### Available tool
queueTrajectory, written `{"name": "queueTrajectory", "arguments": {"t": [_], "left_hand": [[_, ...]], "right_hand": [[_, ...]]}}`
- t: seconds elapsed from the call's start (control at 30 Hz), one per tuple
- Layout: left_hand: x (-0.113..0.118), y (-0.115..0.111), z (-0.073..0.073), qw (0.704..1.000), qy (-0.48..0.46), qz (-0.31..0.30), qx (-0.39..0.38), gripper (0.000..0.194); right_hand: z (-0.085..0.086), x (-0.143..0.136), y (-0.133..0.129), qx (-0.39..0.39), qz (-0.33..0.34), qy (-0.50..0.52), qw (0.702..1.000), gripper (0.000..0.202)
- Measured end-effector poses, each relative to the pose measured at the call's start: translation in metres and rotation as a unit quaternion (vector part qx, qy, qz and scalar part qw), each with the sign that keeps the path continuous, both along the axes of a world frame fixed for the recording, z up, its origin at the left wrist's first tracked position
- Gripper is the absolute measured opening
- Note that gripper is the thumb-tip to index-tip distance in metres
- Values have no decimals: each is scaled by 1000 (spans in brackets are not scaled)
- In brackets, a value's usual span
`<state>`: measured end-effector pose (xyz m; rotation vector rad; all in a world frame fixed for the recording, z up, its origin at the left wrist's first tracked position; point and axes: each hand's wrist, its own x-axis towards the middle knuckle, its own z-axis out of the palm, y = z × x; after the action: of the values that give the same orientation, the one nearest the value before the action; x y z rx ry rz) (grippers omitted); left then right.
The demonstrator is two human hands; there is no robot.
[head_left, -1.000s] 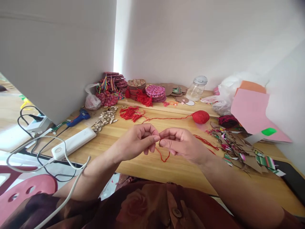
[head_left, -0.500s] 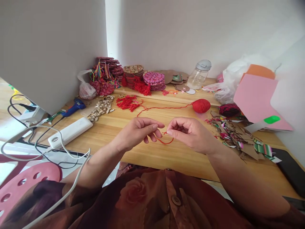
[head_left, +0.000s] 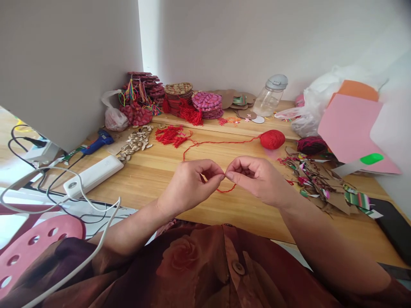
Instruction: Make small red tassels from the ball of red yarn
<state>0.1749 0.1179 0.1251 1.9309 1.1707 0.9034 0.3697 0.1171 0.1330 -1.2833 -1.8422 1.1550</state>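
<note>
My left hand (head_left: 201, 182) and my right hand (head_left: 252, 175) meet fingertip to fingertip above the table, each closed in a pinch. Between them they grip red yarn (head_left: 226, 190), which hangs in a short loop below the fingers. The exact spot where the yarn is pinched is hidden by the fingertips. Farther back, a strand runs across the wood to a red yarn ball (head_left: 272, 139). Red tassels (head_left: 171, 135) lie in a heap beyond my left hand.
Sunflower-like shells (head_left: 136, 143), a blue glue gun (head_left: 98, 142) and a white power bank (head_left: 94, 176) lie left. Stacked decorated discs (head_left: 207, 104) and a clear bottle (head_left: 270, 96) stand at the back. Cardboard scraps (head_left: 334, 192), pink paper (head_left: 348, 128) and a black phone (head_left: 390, 226) are right.
My left hand's fingers have closed from a loose, spread pose into a pinch and moved right to meet my right hand at the yarn. My right hand keeps its pinch.
</note>
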Motion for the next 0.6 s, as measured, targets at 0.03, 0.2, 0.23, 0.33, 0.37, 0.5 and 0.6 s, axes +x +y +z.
{"name": "queueTrajectory", "arguments": {"t": [0.03, 0.2, 0.23, 0.33, 0.37, 0.5, 0.6], "left_hand": [[0, 1, 0, 1000, 1, -6, -10, 15], [-5, 7, -6, 988, -6, -79, -134, 19], [-6, 10, -7, 981, -16, -97, -168, 22], [-9, 16, -10, 964, -49, -114, -237, 33], [-10, 18, -11, 960, -64, -111, -249, 34], [-8, 21, -10, 934, -137, -122, -307, 30], [-4, 21, -10, 910, -170, -134, -354, 27]], "right_hand": [[0, 1, 0, 6, 3, -9, 1000, 18], [1, 7, -1, 27, 14, -31, 999, 15], [2, 8, -1, 27, 15, -32, 999, 15], [5, 12, -1, 27, 18, -33, 999, 16], [6, 13, -1, 26, 21, -33, 999, 16], [8, 14, -2, 23, 27, -29, 999, 18], [8, 14, -2, 20, 30, -31, 999, 18]]}}
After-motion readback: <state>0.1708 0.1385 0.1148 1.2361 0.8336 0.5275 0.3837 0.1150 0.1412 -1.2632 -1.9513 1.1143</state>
